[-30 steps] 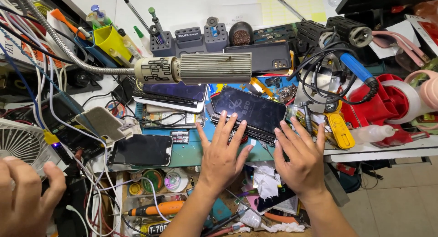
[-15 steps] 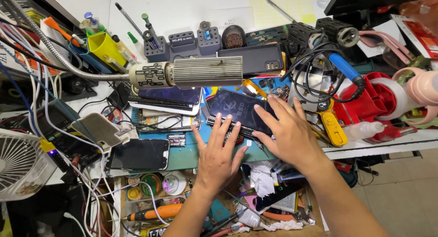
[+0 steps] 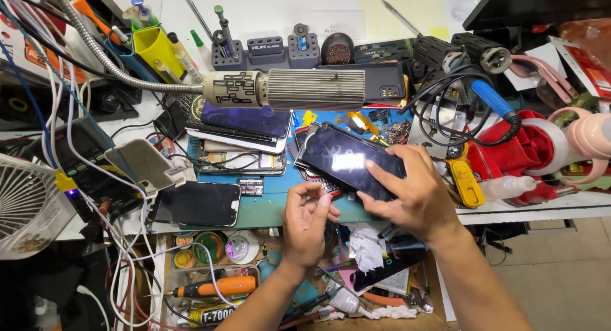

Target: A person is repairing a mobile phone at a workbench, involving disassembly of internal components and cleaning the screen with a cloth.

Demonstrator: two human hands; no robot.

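Since the earlier frame the right hand (image 3: 417, 197) has lifted the dark smartphone (image 3: 350, 161) off the blue mat (image 3: 273, 197), grip closed on its edge; the left hand (image 3: 307, 219) curls half-closed beneath, empty, on the crowded tabletop (image 3: 541, 207).

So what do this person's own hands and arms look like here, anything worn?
Both the left hand and right hand are bare: no gloves, and no rings or watch that I can see. The forearms are bare too, with no sleeve in view as far as the frame's bottom edge.
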